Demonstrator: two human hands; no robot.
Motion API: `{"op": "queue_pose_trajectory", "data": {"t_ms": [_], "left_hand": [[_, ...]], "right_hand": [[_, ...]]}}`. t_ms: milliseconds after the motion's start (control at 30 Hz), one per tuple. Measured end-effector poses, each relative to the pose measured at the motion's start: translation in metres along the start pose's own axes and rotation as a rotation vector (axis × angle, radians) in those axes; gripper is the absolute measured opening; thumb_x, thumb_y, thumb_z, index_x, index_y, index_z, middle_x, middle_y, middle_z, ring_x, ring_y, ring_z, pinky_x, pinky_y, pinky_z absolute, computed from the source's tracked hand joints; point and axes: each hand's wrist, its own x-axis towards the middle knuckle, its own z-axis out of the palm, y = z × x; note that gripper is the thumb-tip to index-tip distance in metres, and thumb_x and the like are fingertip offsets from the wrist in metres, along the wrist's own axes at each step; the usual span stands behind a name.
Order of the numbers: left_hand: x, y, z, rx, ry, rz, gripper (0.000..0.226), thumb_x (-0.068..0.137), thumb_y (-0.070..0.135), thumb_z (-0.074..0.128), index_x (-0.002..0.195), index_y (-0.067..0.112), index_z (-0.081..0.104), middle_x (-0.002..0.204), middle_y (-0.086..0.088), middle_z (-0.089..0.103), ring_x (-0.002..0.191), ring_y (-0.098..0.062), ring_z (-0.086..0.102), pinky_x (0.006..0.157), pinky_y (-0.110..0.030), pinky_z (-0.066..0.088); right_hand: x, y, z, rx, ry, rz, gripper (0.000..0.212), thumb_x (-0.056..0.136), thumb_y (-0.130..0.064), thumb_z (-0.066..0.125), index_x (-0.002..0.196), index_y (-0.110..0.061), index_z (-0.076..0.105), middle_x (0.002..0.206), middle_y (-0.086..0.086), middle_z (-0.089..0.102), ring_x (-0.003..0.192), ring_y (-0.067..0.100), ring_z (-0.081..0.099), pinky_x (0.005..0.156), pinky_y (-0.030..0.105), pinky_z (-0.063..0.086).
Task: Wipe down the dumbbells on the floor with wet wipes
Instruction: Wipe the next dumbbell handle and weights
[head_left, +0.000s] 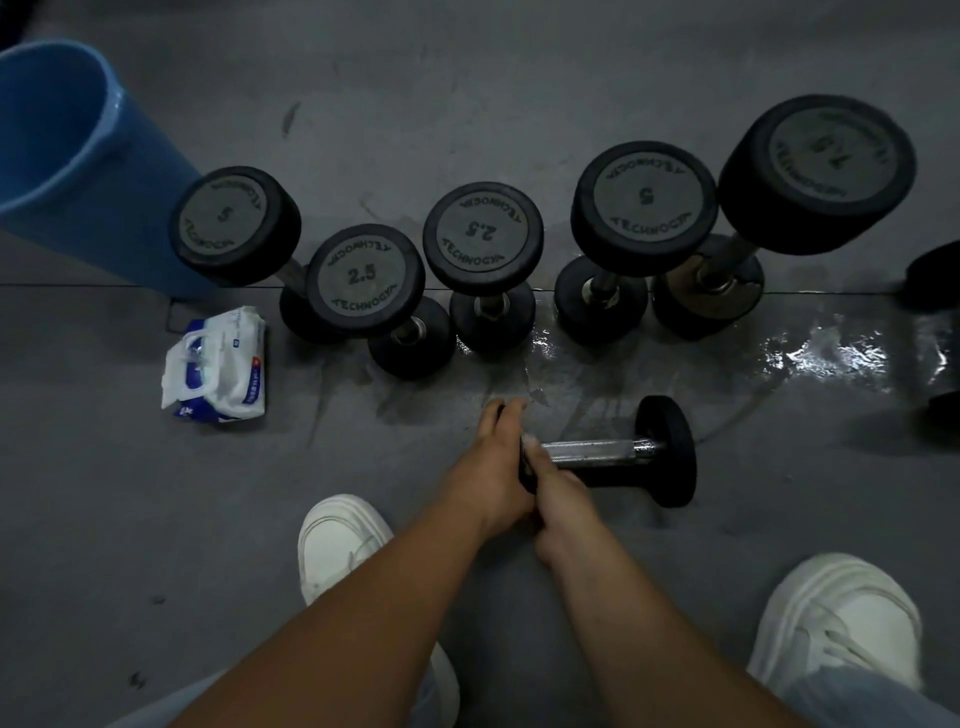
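Two hands, left (493, 462) and right (561, 499), tight around the dumbbell's (597, 452) near end.

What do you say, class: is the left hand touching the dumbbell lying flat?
Touching. Head view: the left hand holds one head of the lying dumbbell.

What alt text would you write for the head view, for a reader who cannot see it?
Two hands work on a dumbbell lying on the floor: the left hand grips one head, the right hand holds a wipe at the handle. Behind, five dumbbells stand on end, with a wipes pack and blue bin to the left.
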Motion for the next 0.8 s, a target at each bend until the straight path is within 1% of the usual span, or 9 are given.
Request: {"op": "queue_pose_trajectory", "data": {"t_ms": [100, 167, 267, 333, 467, 567, 667, 733, 800], "left_hand": [[0.001, -0.002, 0.0, 0.009, -0.003, 0.001, 0.097, 0.077, 0.019, 0.072, 0.153, 0.029, 0.012, 0.161, 0.008, 0.001, 0.137, -0.023, 0.041, 0.109, -0.042, 0.04], [0.002, -0.003, 0.0, 0.013, -0.002, 0.003, 0.092, 0.081, 0.02, 0.07, 0.152, 0.031, 0.012, 0.16, 0.01, 0.001, 0.137, -0.024, 0.042, 0.11, -0.042, 0.04], [-0.001, -0.004, 0.002, 0.008, 0.003, 0.008, 0.09, 0.083, 0.023, 0.069, 0.152, 0.032, 0.011, 0.16, 0.013, -0.002, 0.137, -0.023, 0.042, 0.11, -0.041, 0.04], [-0.002, -0.005, 0.004, 0.008, 0.0, 0.004, 0.091, 0.083, 0.022, 0.07, 0.152, 0.033, 0.011, 0.161, 0.013, -0.003, 0.137, -0.023, 0.042, 0.11, -0.041, 0.04], [-0.002, -0.001, 0.0, 0.008, -0.004, -0.01, 0.094, 0.08, 0.021, 0.071, 0.152, 0.032, 0.011, 0.162, 0.01, -0.003, 0.138, -0.023, 0.041, 0.11, -0.043, 0.04], [0.001, 0.0, -0.002, 0.017, -0.013, -0.016, 0.097, 0.078, 0.02, 0.073, 0.152, 0.031, 0.011, 0.162, 0.009, -0.002, 0.14, -0.023, 0.038, 0.11, -0.043, 0.039], [0.0, -0.002, 0.0, 0.02, 0.004, -0.004, 0.098, 0.075, 0.019, 0.074, 0.151, 0.032, 0.013, 0.16, 0.011, 0.001, 0.137, -0.024, 0.041, 0.108, -0.043, 0.042], [-0.002, -0.002, 0.002, 0.013, 0.009, 0.002, 0.097, 0.076, 0.017, 0.073, 0.151, 0.031, 0.014, 0.16, 0.01, 0.001, 0.137, -0.025, 0.042, 0.109, -0.043, 0.041], [-0.003, 0.0, 0.001, 0.002, 0.018, 0.001, 0.093, 0.079, 0.018, 0.072, 0.152, 0.03, 0.015, 0.161, 0.008, 0.001, 0.137, -0.026, 0.042, 0.109, -0.041, 0.041]], "right_hand": [[0.003, -0.009, 0.014, 0.143, 0.049, 0.077, 0.02, 0.087, -0.016, 0.069, 0.098, 0.001, 0.069, 0.09, 0.015, 0.072, 0.076, 0.026, 0.069, 0.078, 0.039, 0.057], [0.0, -0.004, 0.016, 0.198, 0.097, 0.032, 0.017, 0.085, -0.01, 0.071, 0.095, 0.004, 0.067, 0.086, 0.017, 0.072, 0.072, 0.025, 0.07, 0.074, 0.039, 0.057], [-0.008, 0.013, 0.006, 0.219, 0.128, -0.068, 0.021, 0.084, -0.006, 0.072, 0.1, 0.003, 0.063, 0.091, 0.02, 0.072, 0.076, 0.026, 0.071, 0.07, 0.038, 0.057], [-0.007, 0.015, 0.003, 0.196, 0.14, -0.091, 0.017, 0.084, -0.009, 0.072, 0.094, 0.002, 0.063, 0.091, 0.02, 0.072, 0.076, 0.026, 0.071, 0.07, 0.036, 0.057], [0.004, -0.001, 0.01, 0.124, 0.12, -0.016, 0.033, 0.082, -0.025, 0.076, 0.099, 0.001, 0.065, 0.088, 0.015, 0.073, 0.074, 0.024, 0.072, 0.066, 0.033, 0.057], [0.001, -0.007, 0.008, 0.045, 0.157, -0.007, 0.033, 0.079, -0.028, 0.079, 0.093, -0.002, 0.065, 0.088, 0.014, 0.072, 0.078, 0.026, 0.071, 0.074, 0.039, 0.059], [-0.011, 0.007, -0.005, 0.055, 0.001, -0.027, 0.033, 0.086, -0.025, 0.07, 0.1, 0.005, 0.065, 0.098, 0.022, 0.071, 0.092, 0.03, 0.069, 0.09, 0.045, 0.053], [-0.013, 0.014, -0.009, 0.098, -0.051, -0.049, 0.033, 0.089, -0.021, 0.066, 0.106, 0.007, 0.062, 0.103, 0.024, 0.07, 0.097, 0.034, 0.067, 0.092, 0.047, 0.05], [-0.009, 0.013, -0.004, 0.085, 0.018, -0.08, 0.033, 0.087, -0.022, 0.07, 0.102, 0.006, 0.064, 0.098, 0.022, 0.071, 0.093, 0.034, 0.069, 0.087, 0.045, 0.054]]}}
